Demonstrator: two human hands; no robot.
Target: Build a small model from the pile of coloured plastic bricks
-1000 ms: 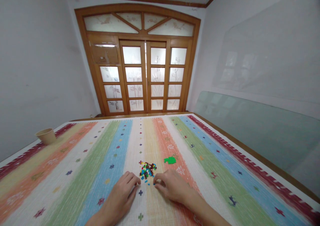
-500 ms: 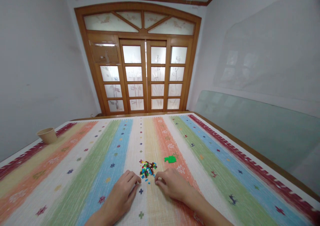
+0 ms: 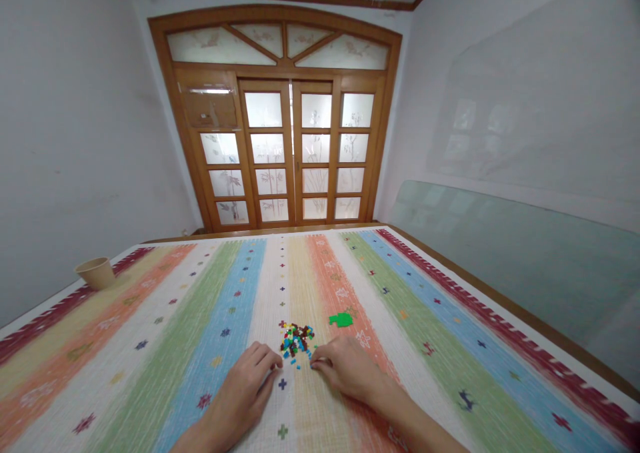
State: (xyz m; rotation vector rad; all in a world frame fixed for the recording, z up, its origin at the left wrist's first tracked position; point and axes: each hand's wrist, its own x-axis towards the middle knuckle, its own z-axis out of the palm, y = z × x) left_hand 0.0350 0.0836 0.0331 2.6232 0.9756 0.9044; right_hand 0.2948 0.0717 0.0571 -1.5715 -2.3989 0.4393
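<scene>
A small heap of colorful tiny building bricks (image 3: 297,339) lies on the striped cloth in front of me, in brown, blue, green, yellow and white. My right hand (image 3: 345,367) is at the heap's near right side, thumb and index finger pinched together, with a bit of blue brick (image 3: 311,365) showing at the tips. To the near left of the heap, my left hand (image 3: 253,373) rests with curled fingers and the thumb close to them. Whatever may be between those fingertips is hidden. A flat bright green piece (image 3: 341,319) lies just beyond my right hand.
A tan cup (image 3: 96,273) stands at the table's far left. The striped tablecloth (image 3: 200,319) covers the table. Beyond are wooden glass-paned doors (image 3: 290,153), and a pale glass panel (image 3: 500,239) leans along the right wall.
The thumb and index finger of my right hand have closed together, and a blue bit now shows at their tips. My left hand has hardly moved.
</scene>
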